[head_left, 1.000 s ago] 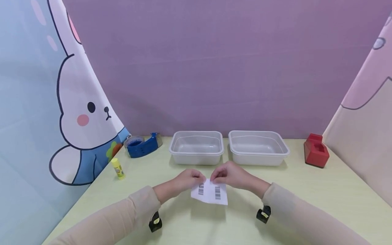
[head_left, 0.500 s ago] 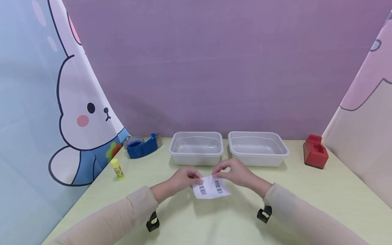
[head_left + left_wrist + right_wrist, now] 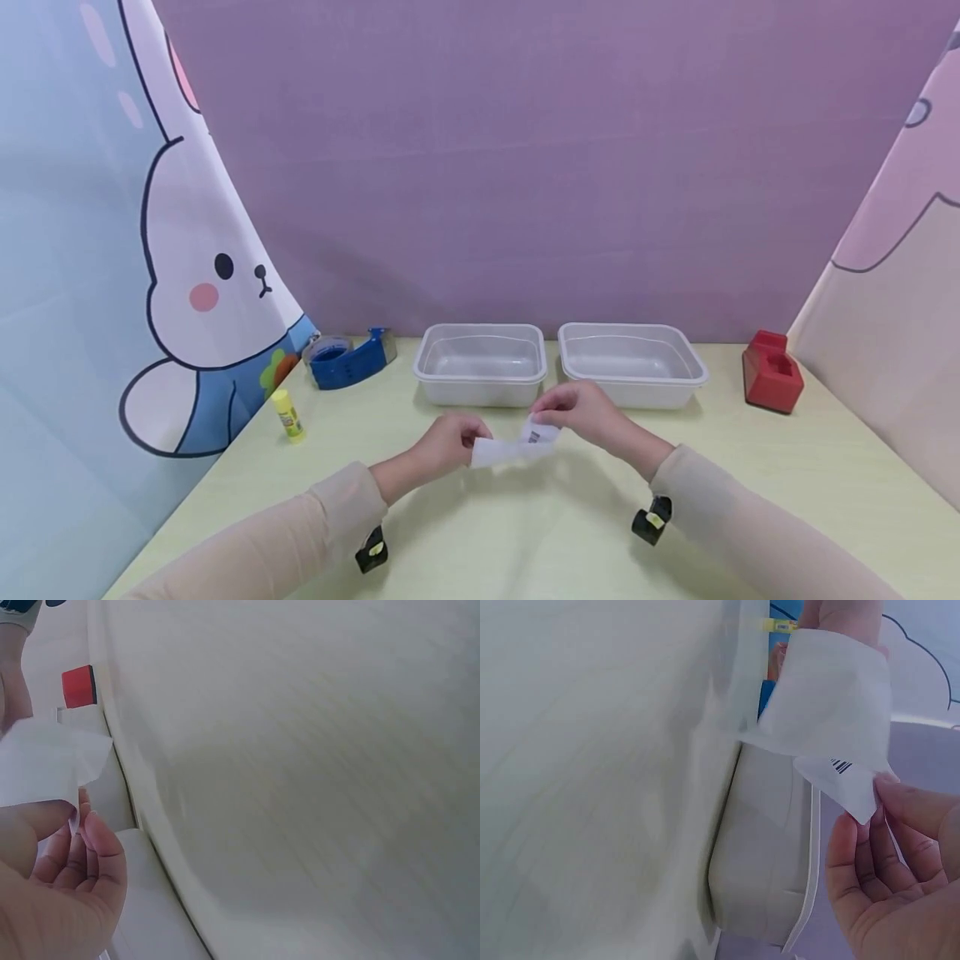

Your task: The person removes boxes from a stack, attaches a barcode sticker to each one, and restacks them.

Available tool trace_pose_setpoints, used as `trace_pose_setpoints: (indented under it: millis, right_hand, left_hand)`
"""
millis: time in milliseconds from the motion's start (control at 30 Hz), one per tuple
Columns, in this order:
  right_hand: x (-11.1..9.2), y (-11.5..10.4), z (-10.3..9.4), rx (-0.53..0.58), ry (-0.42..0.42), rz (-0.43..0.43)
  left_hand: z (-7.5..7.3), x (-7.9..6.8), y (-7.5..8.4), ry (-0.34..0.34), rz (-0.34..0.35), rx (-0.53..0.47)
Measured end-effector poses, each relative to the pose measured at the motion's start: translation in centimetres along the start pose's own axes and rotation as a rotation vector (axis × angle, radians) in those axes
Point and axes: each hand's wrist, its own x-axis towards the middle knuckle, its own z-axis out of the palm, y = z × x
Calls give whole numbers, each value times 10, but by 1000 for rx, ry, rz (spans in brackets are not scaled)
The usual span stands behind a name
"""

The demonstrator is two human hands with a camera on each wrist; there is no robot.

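A small white paper sheet [image 3: 497,452] with printed barcodes is held up between both hands, above the table. My left hand [image 3: 446,442] pinches its left end between thumb and fingers. My right hand [image 3: 579,408] pinches the other end, where a corner piece with a barcode [image 3: 841,766] stands at an angle to the larger blank face [image 3: 829,697]. Whether that corner is folded, torn or peeled away I cannot tell. In the left wrist view the paper [image 3: 37,761] hides part of the right hand.
Behind the hands stand two white plastic tubs, the left tub [image 3: 480,390] and the right tub [image 3: 637,393]. A blue tape dispenser [image 3: 348,365] and a yellow glue stick [image 3: 288,417] are at left. At far right sits a red object with a hollow top [image 3: 772,375].
My right hand has moved up and to the right, lifting its end of the paper. The sheet has tilted and bent, and less of its barcode print shows in the head view.
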Motion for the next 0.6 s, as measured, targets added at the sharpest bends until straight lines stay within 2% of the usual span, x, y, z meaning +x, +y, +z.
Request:
trace_pose_setpoints:
  millis: [333,500,600]
  right_hand:
    - [2,5,-11,107,59,93]
    - [3,6,-10,164,73,136]
    - [5,7,-5,188,96,149]
  left_hand:
    - [3,-9,1,-77,-93,23]
    - [5,-14,3,-117,-89,26]
    - [6,-15,5,-93,-76,22]
